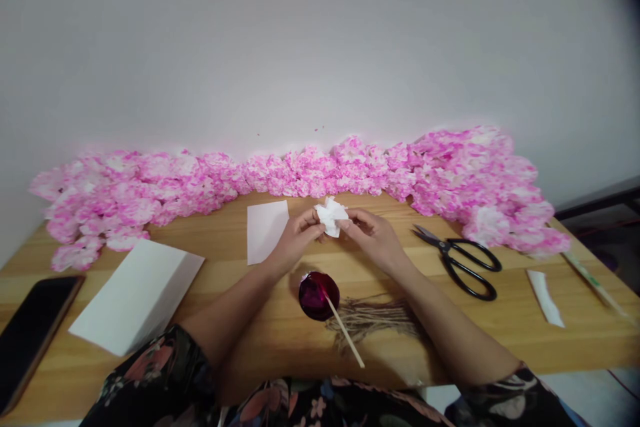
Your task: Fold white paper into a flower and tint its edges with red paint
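A crumpled white paper flower (331,215) is held up between my two hands over the middle of the table. My left hand (301,232) pinches its left side, and the fingers of my right hand (371,233) close on its right edge. Just below, a cup of dark magenta dye (313,297) stands with a thin wooden stick (345,333) leaning out of it. Behind my left hand lies a sheet of white paper (265,230). A bundle of thin brown twine (373,320) rests beside the cup, partly hidden by my right forearm.
Pink and white paper flowers (310,170) line the wall in a long row. Black-handled scissors (457,257) lie at right, near a white paper strip (546,298) and a thin stick (593,280). A white paper stack (135,293) and a phone (37,327) are at left.
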`<state>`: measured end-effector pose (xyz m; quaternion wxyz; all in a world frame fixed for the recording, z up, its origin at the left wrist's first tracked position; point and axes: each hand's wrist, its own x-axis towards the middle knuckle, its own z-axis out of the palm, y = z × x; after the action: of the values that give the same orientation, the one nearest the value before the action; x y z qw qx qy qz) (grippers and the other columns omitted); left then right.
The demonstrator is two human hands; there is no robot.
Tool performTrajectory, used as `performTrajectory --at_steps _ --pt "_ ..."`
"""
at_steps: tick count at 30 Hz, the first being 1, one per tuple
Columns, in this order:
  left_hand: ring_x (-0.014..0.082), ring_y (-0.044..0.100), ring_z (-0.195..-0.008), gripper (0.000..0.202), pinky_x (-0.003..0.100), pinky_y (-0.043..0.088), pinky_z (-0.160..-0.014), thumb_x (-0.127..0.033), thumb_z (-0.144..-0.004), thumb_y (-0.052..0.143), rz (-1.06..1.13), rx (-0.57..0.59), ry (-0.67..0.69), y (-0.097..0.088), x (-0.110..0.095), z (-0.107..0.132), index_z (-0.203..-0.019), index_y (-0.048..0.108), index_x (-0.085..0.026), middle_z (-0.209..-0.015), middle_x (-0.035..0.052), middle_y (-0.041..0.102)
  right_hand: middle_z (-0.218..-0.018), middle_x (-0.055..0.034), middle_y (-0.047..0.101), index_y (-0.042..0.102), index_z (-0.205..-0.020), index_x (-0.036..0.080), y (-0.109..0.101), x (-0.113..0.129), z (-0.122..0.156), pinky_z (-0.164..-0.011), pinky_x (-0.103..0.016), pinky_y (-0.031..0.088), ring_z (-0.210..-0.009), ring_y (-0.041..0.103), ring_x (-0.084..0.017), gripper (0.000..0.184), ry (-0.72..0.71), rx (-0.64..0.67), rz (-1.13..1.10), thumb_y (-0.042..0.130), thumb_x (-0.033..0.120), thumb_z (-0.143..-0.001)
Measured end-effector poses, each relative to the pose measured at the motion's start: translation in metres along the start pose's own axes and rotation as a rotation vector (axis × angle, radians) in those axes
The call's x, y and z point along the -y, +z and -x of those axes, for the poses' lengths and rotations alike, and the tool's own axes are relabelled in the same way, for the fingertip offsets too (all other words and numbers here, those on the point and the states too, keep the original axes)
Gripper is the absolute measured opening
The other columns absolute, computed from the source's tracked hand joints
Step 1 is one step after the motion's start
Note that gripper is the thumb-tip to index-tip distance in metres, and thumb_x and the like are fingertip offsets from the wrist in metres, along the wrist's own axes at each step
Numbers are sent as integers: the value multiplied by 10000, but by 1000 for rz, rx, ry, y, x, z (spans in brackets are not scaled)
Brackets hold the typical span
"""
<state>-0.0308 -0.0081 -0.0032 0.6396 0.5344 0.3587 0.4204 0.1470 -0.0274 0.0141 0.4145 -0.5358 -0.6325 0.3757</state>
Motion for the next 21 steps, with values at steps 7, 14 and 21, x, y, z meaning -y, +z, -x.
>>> performTrajectory --at_steps 7,14,21 --pt "182 599 -801 233 286 461 -766 -351 -834 563 -382 58 94 3 -1 7 -868 641 -134 -816 49 658 -753 -43 681 686 -845 188 2 1 6 -662 -280 452 -699 604 -163 160 -369 -132 330 560 270 -899" --pt "139 586 -616 392 239 447 -618 -450 -924 431 -438 -67 86 6 -2 6 -757 601 -139 -646 18 628 -808 -55 715 706 -858 196 5 2 10 -719 -296 469 -764 629 -177 148 -426 -141 306 574 250 -897" --pt "148 614 -660 364 244 461 -653 -427 -941 413 -447 -101 136 4 -1 6 -822 609 -145 -701 26 664 -641 -13 658 701 -732 181 8 0 3 -559 -274 441 -557 555 -140 260 126 -116 -238 667 436 -767"
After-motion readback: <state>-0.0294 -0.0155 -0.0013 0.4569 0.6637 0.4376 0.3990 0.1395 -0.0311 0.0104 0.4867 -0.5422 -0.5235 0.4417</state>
